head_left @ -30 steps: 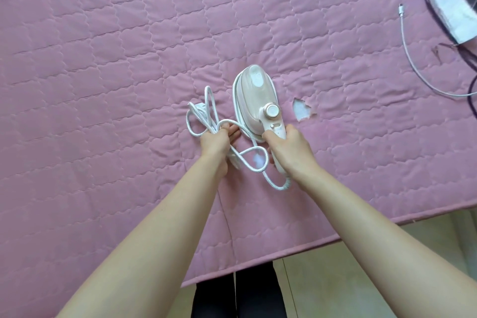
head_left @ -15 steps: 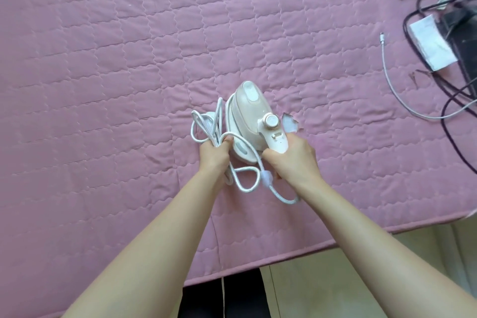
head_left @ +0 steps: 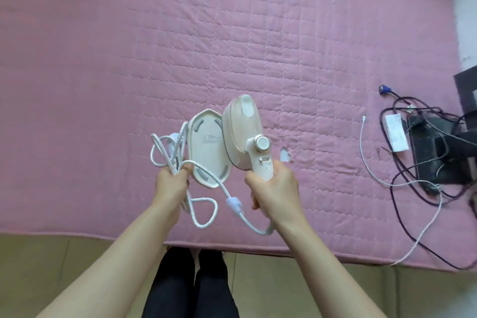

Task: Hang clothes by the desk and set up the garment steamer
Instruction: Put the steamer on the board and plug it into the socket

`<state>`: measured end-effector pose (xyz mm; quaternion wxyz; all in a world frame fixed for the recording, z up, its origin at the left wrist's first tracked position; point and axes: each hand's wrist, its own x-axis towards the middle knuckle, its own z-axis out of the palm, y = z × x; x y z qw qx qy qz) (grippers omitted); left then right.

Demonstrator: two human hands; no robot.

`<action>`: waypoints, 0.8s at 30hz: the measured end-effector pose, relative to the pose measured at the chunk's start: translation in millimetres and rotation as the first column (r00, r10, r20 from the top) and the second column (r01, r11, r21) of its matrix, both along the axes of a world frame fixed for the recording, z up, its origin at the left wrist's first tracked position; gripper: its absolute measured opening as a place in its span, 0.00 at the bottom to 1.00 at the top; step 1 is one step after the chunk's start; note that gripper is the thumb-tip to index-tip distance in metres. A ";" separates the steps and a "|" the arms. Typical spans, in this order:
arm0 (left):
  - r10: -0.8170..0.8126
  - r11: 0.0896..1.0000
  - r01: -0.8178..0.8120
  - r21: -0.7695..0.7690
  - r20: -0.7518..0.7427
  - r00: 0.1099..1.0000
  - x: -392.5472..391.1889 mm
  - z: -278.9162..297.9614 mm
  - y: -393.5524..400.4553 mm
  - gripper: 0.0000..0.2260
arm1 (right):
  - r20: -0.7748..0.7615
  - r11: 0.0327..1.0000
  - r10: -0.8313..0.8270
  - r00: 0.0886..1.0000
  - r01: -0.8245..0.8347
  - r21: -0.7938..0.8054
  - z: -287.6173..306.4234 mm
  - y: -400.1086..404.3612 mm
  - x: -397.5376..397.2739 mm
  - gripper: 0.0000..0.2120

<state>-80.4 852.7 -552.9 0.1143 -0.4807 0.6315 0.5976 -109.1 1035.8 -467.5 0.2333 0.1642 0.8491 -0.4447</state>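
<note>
— Pink quilted bed cover (head_left: pixel 129 72) filling the background, olive floor (head_left: pixel 38 266) along the near edge. Progress?

— Early. White handheld garment steamer with a round silver dial (head_left: pixel 242 137) lifted above the bed near its near edge, right hand (head_left: pixel 273 188) curled firmly round the handle.

— And the other grip?

— Left hand (head_left: pixel 171 183) closed round a bundle of white braided power cord (head_left: pixel 167 150), also pinching the pale oval base plate (head_left: pixel 209 147), tilted to show its underside just beside the steamer body. Cord looped below both hands, not yet uncoiled.

— Plugged in?

— Seemingly not; no socket visible. No clothes, hangers or desk in view, so hanging impossible to confirm. Probably left: carrying everything over, unwinding, plugging in.

— Anything else?

— Tangle of black cables (head_left: pixel 426 162) and a thin white lead (head_left: pixel 371 162) at the bed's right edge.
</note>
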 end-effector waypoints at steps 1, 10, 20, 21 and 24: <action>0.043 0.999 -0.043 0.014 -0.012 0.999 7.9 14.3 -6.9 0.04 | -0.012 1.000 0.024 1.000 -0.024 -0.004 13.3 -8.1 2.5 0.07; 0.490 0.871 -0.482 0.093 -0.114 0.864 96.1 139.8 -81.9 0.08 | -0.072 0.952 0.261 0.963 -0.269 -0.148 114.5 -103.5 46.8 0.05; 0.847 0.531 -0.834 0.151 -0.114 0.519 271.2 215.0 -159.4 0.07 | -0.104 0.774 0.614 0.783 -0.622 -0.116 162.2 -231.8 152.2 0.08; 0.860 0.510 -0.847 0.152 -0.110 0.498 290.3 218.6 -167.0 0.06 | -0.106 0.754 0.638 0.763 -0.647 -0.115 166.2 -244.7 167.4 0.08; 0.891 0.453 -0.882 0.134 -0.104 0.442 347.4 226.2 -192.4 0.04 | -0.134 0.676 0.712 0.689 -0.725 -0.132 178.2 -280.8 217.1 0.08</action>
